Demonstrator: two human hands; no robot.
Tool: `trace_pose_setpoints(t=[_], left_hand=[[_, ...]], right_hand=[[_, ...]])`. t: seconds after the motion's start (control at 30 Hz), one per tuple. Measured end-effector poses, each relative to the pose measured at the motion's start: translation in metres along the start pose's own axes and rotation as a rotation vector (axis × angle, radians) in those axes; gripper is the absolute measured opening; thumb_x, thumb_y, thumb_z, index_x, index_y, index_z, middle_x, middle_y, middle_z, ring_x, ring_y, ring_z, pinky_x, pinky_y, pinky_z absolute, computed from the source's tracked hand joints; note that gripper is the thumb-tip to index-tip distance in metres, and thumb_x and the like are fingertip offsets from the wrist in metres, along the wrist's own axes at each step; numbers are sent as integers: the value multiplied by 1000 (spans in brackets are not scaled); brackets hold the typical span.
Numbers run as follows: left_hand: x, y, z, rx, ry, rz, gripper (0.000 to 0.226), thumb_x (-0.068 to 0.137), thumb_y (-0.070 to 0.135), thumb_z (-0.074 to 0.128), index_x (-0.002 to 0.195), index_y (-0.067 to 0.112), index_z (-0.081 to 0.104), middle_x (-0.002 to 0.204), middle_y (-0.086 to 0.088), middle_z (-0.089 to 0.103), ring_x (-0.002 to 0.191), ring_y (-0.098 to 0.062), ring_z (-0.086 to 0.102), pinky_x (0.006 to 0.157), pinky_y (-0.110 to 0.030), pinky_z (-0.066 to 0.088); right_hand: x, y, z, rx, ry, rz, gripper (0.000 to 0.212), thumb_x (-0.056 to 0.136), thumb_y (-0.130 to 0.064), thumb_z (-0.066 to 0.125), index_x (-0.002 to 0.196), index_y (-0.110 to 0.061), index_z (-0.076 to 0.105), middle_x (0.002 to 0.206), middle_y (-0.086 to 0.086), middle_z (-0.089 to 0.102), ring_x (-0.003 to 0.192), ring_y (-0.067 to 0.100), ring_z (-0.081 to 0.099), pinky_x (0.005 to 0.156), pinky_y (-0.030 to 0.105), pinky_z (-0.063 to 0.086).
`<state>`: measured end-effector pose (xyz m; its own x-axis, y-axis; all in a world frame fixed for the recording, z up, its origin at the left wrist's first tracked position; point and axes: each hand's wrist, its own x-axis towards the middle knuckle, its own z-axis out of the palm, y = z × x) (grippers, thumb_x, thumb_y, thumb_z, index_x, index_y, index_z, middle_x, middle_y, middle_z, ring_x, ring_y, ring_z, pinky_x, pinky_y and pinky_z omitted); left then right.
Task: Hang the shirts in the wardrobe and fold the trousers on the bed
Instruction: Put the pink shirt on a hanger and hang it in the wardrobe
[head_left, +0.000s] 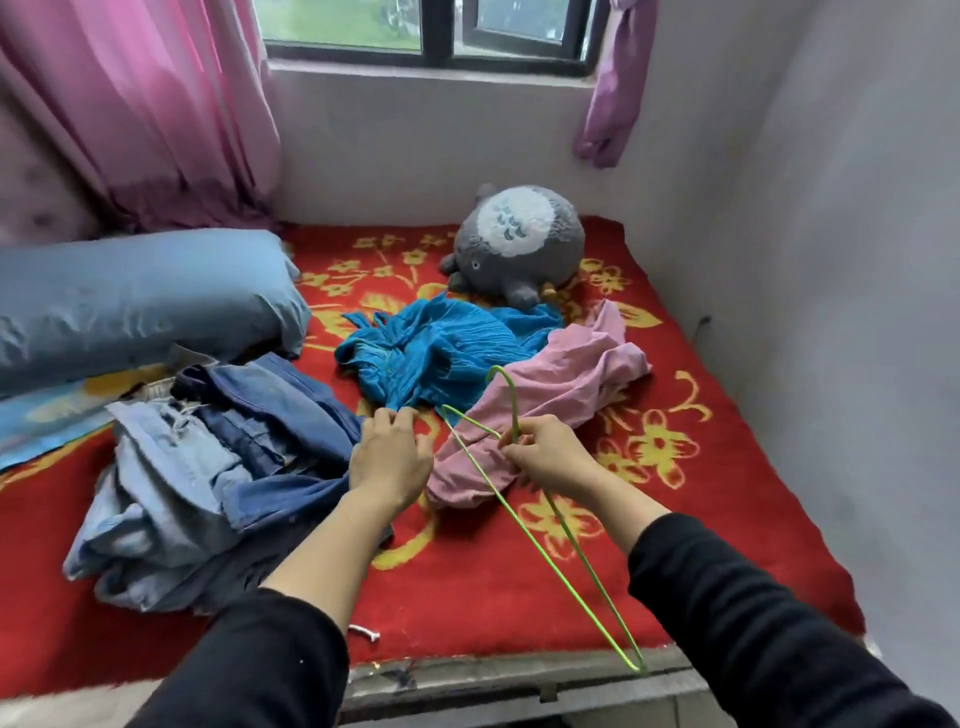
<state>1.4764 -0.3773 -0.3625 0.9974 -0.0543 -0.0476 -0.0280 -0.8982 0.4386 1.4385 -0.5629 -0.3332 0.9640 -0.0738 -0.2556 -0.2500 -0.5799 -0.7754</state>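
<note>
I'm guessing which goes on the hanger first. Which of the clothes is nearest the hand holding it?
The pink shirt, lying just under the right hand with the green hanger; the teal shirt lies farther back, the jeans off left.

I get soft, even daylight from the window at the top, bright enough to read the colours on the bed. Shadows are faint and soft-edged. The wide lens bows the right wall and the curtain at the edges. The far left looks smeared, while the centre stays fairly sharp.
</note>
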Motion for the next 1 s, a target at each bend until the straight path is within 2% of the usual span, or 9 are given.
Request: trace_pose_setpoints(t=[0.23, 0.37, 0.43, 0.5, 0.6, 0.67, 0.83, 0.93, 1.0], left_hand=[[70, 43, 108, 46, -207, -214, 41, 93, 26, 41, 132, 15, 46, 134, -14, 43, 125, -32, 38, 99, -42, 36], [103, 51, 160, 85, -323, -239, 44, 92, 26, 42, 134, 14, 43, 137, -14, 42, 127, -31, 35, 104, -41, 33], [128, 51, 179, 85, -323, -250, 42, 92, 25, 43, 132, 14, 45, 135, -13, 43, 126, -31, 36, 104, -41, 33], [153, 48, 196, 85, -316, -258, 39, 91, 25, 43, 128, 13, 47, 131, -12, 45, 123, -30, 38, 100, -41, 35], [182, 38, 224, 111, -322, -233, 34, 90, 23, 44, 121, 12, 49, 127, -10, 47, 118, -29, 40, 94, -40, 37], [194, 28, 243, 114, -332, -233, 37, 89, 24, 46, 125, 14, 46, 130, -9, 46, 119, -28, 40, 94, -41, 37], [205, -1, 292, 105, -302, -260, 57, 88, 31, 53, 138, 14, 34, 142, -12, 38, 131, -31, 32, 105, -44, 33], [215, -15, 315, 128, -317, -336, 72, 91, 39, 51, 150, 15, 17, 152, -14, 29, 140, -31, 23, 114, -49, 19], [225, -19, 322, 96, -314, -399, 70, 91, 37, 51, 150, 18, 19, 143, -13, 43, 134, -32, 35, 112, -51, 16]], right_hand=[[118, 86, -71, 99, -52, 190, 12, 84, -4, 57, 77, -11, 63, 60, 6, 56, 42, 12, 52, 41, 21, 43], [175, 125, -82, 95, 44, 253, 11, 83, -10, 59, 73, -15, 57, 63, 3, 56, 52, 18, 55, 51, 29, 48], [197, 141, -81, 36, 112, 253, 6, 82, -12, 59, 76, -14, 57, 65, -1, 56, 59, 17, 55, 59, 28, 47], [216, 157, -81, -3, 166, 243, 4, 82, -9, 58, 79, -11, 56, 67, -2, 53, 62, 15, 50, 54, 16, 38], [241, 183, -79, -41, 273, 213, 9, 80, -4, 56, 81, -12, 52, 76, 4, 53, 70, 20, 48, 59, 28, 31], [257, 202, -77, -106, 318, 165, 11, 80, -2, 55, 86, -10, 51, 84, 8, 50, 72, 21, 44, 64, 26, 26], [299, 241, -73, -215, 283, 155, 13, 81, -4, 58, 85, -13, 49, 90, 5, 44, 74, 20, 42, 67, 25, 25], [322, 262, -69, -241, 243, 196, 16, 82, -10, 65, 76, -13, 50, 86, 7, 47, 76, 22, 44, 65, 24, 22], [333, 272, -66, -236, 237, 202, 17, 84, -17, 68, 74, -14, 54, 83, 7, 49, 78, 21, 45, 65, 22, 22]])
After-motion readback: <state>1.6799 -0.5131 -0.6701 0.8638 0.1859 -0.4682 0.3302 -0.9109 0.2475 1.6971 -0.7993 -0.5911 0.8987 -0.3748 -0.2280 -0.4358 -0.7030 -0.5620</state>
